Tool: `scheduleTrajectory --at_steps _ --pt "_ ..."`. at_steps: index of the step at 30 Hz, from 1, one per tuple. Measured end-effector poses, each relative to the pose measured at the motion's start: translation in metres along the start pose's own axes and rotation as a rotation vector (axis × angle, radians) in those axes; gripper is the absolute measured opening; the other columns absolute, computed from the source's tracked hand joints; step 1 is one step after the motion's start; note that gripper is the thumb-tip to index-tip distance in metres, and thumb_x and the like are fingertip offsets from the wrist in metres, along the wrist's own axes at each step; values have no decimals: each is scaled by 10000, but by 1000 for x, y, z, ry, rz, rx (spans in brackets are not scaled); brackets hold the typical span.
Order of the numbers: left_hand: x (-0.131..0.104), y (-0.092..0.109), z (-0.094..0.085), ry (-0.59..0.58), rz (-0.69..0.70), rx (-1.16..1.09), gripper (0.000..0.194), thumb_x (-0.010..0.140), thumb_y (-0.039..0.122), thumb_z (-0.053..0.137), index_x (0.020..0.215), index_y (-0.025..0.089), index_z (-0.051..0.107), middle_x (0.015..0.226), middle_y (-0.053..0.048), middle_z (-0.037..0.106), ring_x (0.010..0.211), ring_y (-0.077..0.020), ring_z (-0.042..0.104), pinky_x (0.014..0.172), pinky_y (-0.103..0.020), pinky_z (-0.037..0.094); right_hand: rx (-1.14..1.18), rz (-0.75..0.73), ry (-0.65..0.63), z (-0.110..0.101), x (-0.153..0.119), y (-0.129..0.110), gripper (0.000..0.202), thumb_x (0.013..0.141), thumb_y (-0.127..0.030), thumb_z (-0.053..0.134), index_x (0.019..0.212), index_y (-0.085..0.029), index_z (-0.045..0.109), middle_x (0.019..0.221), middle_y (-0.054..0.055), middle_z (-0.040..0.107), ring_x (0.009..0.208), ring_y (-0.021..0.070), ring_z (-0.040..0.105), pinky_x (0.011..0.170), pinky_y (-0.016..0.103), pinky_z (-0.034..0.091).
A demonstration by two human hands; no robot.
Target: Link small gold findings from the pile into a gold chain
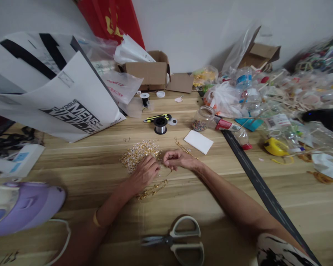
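So the tricky bit is right in the middle of the frame; the left hand is palm down with its fingers bent over the lower right edge of the bead pile, and it hides whatever is under them, so I can't tell if it's gripping anything; the right hand is just beside it, fingers curled in toward the thumb, with a thin strand showing below, though whether it's pinched is too small to make out. The purple appliance is cut off at the left edge, and the scissors run down to the bottom edge.

The pile sits a bit left of centre; it's a loose, grainy heap of tiny gold and clear or silvery bits, kinda glittery, single shapes mostly blurred. A knobbly gold chain lies just below the hands; another gold chain slants above the right one.

Materials: pale wood-grain tabletop; black spool of shiny silvery wire, upper centre; flat white rectangle right of it; clear rounded jar with small multicoloured pieces inside.
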State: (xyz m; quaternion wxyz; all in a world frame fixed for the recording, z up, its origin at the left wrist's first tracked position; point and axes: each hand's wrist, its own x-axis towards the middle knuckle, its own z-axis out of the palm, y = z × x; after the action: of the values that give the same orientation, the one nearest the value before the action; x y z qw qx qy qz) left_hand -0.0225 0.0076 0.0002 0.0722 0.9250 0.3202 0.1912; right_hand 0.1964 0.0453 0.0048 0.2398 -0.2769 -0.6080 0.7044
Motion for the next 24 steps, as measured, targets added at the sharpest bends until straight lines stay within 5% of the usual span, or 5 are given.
scheduleTrajectory --at_steps 10,17,24 --pt "5 -1 -4 232 -191 -307 85 834 125 582 762 167 598 761 -32 641 796 -171 566 759 -295 451 -1 5 -14 0 0 2 205 786 -325 672 821 -136 604 662 -25 569 554 65 525 479 161 434" --pt "7 2 -11 231 -412 -428 59 782 134 615 739 160 648 743 -23 672 725 -156 611 704 -264 456 -51 -10 -31 1 0 2 147 797 -274 641 830 -136 600 675 -24 568 564 67 532 492 162 443" --pt "8 3 -13 223 -439 -448 77 771 154 612 715 166 663 716 -19 681 706 -156 616 695 -262 457 -84 0 -22 5 0 0 154 790 -278 638 822 -134 593 657 -29 551 550 66 511 491 167 425"
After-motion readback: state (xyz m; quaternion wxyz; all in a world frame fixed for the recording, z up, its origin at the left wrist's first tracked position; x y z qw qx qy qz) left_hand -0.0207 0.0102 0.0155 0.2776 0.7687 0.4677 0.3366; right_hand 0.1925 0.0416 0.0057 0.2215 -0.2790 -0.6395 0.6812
